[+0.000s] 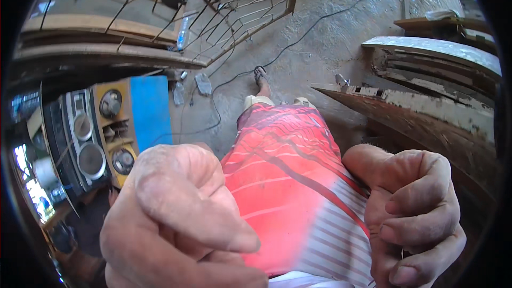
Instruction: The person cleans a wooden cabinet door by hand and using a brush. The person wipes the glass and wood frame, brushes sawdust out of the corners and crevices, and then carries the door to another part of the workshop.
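Large and close at the lower left, my left hand (176, 218) is closed, its fingers curled and pointing inward. The inside of its grip is hidden, so what it may hold cannot be told. My right hand (413, 213) is raised on the other side, thumb upward and fingers bent toward the palm; nothing shows in it. The two hands are apart, on either side of my red shirt (272, 197) with dark and white stripes. Below the shirt's hem, a foot in a sandal (260, 74) stands on the floor.
Speaker cabinets (88, 138) and a blue panel (151, 109) stand at left. A metal grille (234, 42) leans above them. A black cable (288, 48) crosses the concrete floor (325, 0). Worn wooden boards (426, 106) are stacked at right. A plastic bottle (182, 34) lies near the grille.
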Demonstrator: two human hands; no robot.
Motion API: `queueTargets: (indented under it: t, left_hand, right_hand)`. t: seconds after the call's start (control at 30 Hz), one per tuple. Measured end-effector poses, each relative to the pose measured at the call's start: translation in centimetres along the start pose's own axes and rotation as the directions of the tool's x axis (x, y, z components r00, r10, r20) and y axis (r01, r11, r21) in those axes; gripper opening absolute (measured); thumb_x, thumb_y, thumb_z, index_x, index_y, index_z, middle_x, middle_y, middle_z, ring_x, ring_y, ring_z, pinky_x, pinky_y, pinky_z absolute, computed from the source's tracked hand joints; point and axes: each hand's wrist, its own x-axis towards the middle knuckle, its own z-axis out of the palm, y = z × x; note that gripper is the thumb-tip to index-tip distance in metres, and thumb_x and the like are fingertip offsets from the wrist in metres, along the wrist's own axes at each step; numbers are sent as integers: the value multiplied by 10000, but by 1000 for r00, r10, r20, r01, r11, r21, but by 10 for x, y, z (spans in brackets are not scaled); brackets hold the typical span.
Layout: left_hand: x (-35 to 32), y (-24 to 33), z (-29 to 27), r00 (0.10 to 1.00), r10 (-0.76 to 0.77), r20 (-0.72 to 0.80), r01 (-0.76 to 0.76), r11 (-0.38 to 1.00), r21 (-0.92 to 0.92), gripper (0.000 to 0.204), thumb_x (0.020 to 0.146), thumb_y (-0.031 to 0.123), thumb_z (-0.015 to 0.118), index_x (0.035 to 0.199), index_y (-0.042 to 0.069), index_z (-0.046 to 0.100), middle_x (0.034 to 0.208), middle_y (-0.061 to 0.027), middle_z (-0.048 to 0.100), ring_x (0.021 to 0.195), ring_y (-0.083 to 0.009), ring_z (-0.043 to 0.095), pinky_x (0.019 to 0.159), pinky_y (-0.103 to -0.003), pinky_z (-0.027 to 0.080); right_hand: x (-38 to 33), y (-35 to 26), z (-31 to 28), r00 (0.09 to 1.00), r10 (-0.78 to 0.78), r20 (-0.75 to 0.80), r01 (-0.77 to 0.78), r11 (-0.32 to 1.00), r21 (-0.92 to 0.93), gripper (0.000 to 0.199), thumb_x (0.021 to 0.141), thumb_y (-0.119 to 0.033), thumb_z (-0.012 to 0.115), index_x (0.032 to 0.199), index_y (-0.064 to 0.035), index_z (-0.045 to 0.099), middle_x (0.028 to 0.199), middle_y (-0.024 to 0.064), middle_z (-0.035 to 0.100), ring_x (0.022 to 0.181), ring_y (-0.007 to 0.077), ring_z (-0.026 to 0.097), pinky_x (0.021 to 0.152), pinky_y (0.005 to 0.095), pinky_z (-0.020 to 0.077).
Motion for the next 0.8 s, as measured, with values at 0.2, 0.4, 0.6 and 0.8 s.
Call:
queueTargets:
  t: [0.2, 0.4, 0.6, 0.8]
  left_hand:
    - [33, -89, -12, 981, 145, -129, -158, 982, -104, 212, 888, 203, 845, 843, 236, 640, 843, 143, 565, 735, -26, 538, 686, -226, 462]
    - [91, -170, -50, 963, 157, -218, -205, 953, -221, 184, 905, 262, 839, 957, 196, 675, 876, 95, 597, 800, -88, 576, 699, -248, 498]
    - [182, -270, -27, 962, 139, -237, -237, 853, -465, 254, 923, 322, 833, 1070, 156, 709, 908, 47, 628, 865, -150, 614, 711, -270, 534]
    - [247, -374, 87, 950, 275, 150, -71, 654, -753, 453, 968, 454, 771, 1088, 23, 698, 974, -93, 692, 871, -229, 691, 758, -308, 577]
  right_hand:
    - [37, 73, -9, 997, -68, -28, 65, 995, -73, 346, 1052, -433, 619, 1207, -125, 603, 997, 101, 639, 756, 211, 565, 668, 400, 586]
    - [92, 130, -13, 960, -259, -102, 240, 957, -164, 413, 1044, -477, 619, 1218, -103, 635, 1015, 81, 640, 733, 176, 580, 641, 338, 535]
    - [166, 207, -78, 823, -539, -179, 453, 813, -365, 483, 1036, -521, 619, 1229, -82, 667, 1033, 62, 641, 711, 142, 595, 614, 277, 483]
    - [203, 279, -214, 661, -729, -180, 376, 529, -761, 378, 1004, -299, 740, 1169, 26, 642, 846, 133, 634, 578, 144, 589, 503, 272, 483]
